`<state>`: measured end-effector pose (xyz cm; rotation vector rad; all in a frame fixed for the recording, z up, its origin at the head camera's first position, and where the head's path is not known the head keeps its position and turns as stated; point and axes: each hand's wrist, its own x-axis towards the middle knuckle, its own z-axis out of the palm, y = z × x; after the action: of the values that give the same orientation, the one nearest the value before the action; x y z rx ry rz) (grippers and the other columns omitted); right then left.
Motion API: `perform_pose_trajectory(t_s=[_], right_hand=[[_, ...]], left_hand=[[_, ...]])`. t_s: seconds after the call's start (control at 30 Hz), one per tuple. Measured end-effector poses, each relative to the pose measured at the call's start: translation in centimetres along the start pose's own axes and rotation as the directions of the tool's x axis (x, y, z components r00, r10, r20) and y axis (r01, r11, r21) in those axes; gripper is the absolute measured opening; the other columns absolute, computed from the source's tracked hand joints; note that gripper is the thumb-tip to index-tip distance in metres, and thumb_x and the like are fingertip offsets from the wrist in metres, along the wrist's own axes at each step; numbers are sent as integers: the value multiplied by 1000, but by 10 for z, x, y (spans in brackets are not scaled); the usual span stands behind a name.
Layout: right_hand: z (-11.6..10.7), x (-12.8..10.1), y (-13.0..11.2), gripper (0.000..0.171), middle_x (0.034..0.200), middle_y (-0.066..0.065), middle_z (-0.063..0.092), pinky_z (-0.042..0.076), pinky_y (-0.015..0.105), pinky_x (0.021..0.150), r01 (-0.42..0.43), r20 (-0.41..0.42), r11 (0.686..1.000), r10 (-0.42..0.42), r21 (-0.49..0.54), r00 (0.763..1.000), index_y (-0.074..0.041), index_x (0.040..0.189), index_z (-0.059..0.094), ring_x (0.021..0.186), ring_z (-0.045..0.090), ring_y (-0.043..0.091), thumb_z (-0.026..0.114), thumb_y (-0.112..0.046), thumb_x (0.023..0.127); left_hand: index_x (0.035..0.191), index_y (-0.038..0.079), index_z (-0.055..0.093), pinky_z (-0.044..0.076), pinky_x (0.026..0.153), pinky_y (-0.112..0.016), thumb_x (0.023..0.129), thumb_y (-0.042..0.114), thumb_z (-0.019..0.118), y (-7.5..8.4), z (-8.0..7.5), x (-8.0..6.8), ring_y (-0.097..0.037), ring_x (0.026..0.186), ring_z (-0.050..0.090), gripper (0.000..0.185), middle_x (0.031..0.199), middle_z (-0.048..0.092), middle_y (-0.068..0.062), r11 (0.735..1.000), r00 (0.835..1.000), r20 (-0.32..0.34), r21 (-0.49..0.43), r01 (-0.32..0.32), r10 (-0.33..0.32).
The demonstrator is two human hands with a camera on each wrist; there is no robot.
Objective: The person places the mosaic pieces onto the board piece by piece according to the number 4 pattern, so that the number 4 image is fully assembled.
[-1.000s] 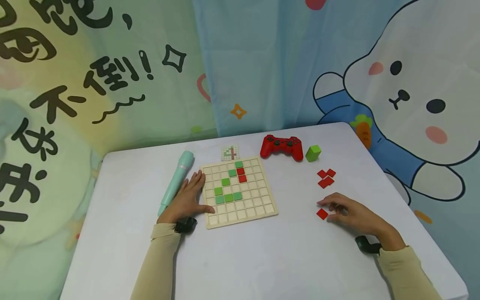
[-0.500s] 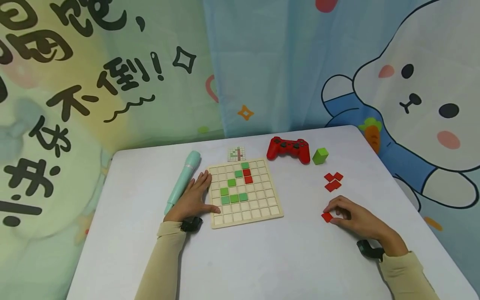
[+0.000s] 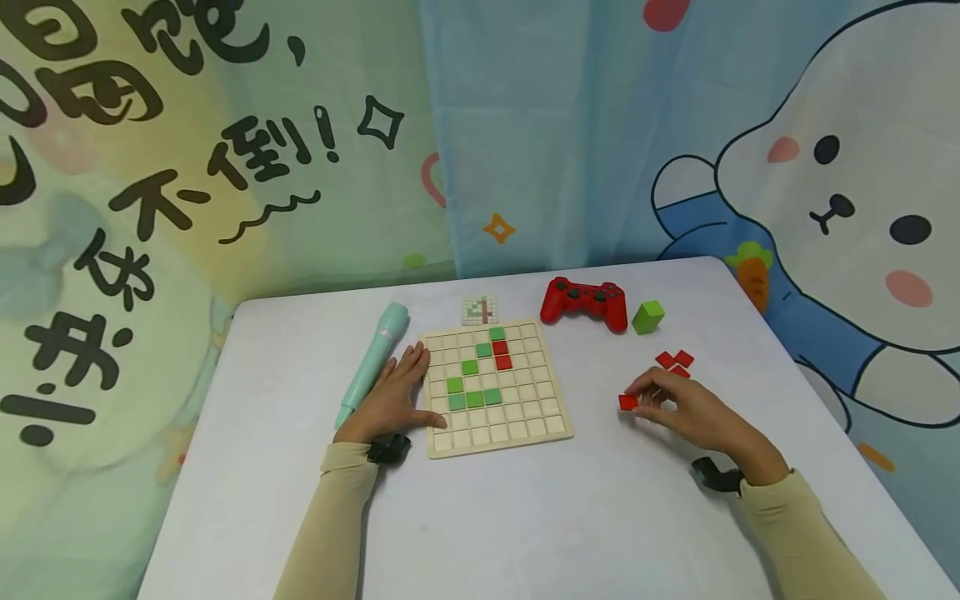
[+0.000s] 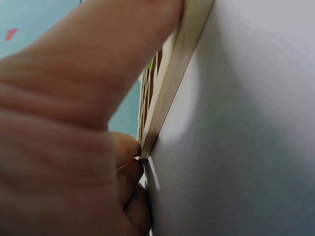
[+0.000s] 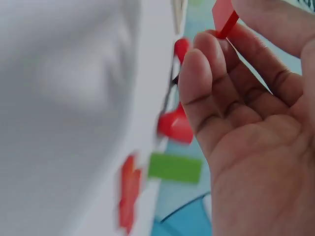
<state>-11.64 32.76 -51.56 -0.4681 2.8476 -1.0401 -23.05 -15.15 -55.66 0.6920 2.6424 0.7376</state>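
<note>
A wooden grid board lies mid-table with several green tiles and two red tiles set in it. My left hand rests flat against the board's left edge, thumb along its front corner. My right hand hovers to the right of the board and pinches a red tile between thumb and fingertips, lifted off the table. A few loose red tiles lie just beyond that hand.
A mint-green pen-shaped device lies left of the board. A small pattern card, a red game controller and a green block sit along the back. The white table ends at a cartoon curtain.
My right hand picked the red tile up off the table and moved it left toward the board. The left hand stayed on the board's edge. The camera view shifted slightly.
</note>
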Motion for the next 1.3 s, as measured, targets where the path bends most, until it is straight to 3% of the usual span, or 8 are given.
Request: perform_pose_trajectory(t_s=[0.23, 0.53, 0.87, 1.3], right_hand=[[8, 53, -35, 30, 106, -4, 70, 56, 18, 79, 136, 8, 991, -136, -11, 991, -17, 115, 74, 92, 60, 5, 84, -5, 90], [51, 117, -67, 18, 115, -5, 68, 59, 26, 86, 179, 209, 983, -168, -34, 963, -19, 115, 74, 98, 61, 10, 79, -21, 98], [76, 144, -73, 18, 116, 0, 68, 57, 27, 85, 219, 218, 974, -203, -51, 955, -12, 113, 74, 95, 59, 12, 79, -20, 98], [87, 150, -71, 12, 112, 1, 63, 58, 27, 83, 269, 224, 958, -241, -102, 944, -12, 106, 76, 94, 60, 11, 80, -18, 97]], left_hand=[[172, 8, 12, 2, 140, -54, 78, 57, 91, 0, -4, -2, -31, 170, 2, 132, 182, 3, -9, 1000, 1000, -2, 10, 6, -6], [172, 7, 13, 2, 140, -55, 78, 57, 91, 0, 2, 0, -30, 170, 2, 132, 182, 4, -10, 1000, 1000, 0, -2, -2, 2], [172, 9, 12, 0, 140, -52, 78, 56, 92, 0, 1, 1, -27, 171, 2, 132, 182, 3, -7, 1000, 1000, -8, 2, 11, -11], [171, 7, 13, 2, 140, -53, 77, 55, 92, 0, 1, 1, -29, 171, 2, 132, 182, 3, -8, 1000, 1000, -10, 2, 7, -7]])
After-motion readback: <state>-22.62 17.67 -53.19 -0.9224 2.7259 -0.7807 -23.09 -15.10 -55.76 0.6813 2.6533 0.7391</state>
